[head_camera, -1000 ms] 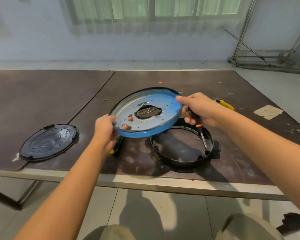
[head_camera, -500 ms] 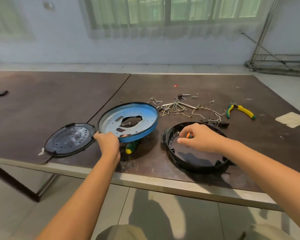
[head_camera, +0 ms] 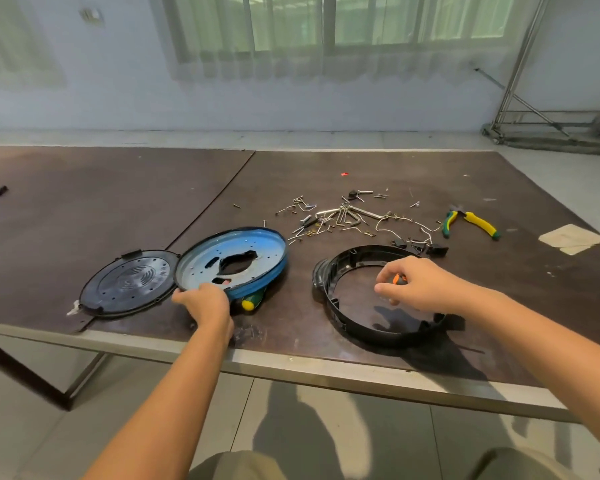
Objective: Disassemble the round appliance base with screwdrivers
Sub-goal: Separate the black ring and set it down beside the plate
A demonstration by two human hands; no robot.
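Lowered from above the black ring (head_camera: 371, 334) a second ago, the blue plate (head_camera: 201, 268) is now lying at the ring's 9 o'clock. It is tilting on a green-and-yellow screwdriver (head_camera: 252, 301) and meeting the black cover (head_camera: 129, 282) at its own 9 o'clock. The left hand (head_camera: 205, 304) is gripping the plate's 6 o'clock rim, fingers curling over the edge. The right hand (head_camera: 418, 284) is hovering over the ring, fingertips pinching a small orange-handled screwdriver (head_camera: 399, 278). Loose screws and wires (head_camera: 343, 216) are lying at the ring's 12 o'clock, pliers (head_camera: 473, 221) at 1 o'clock.
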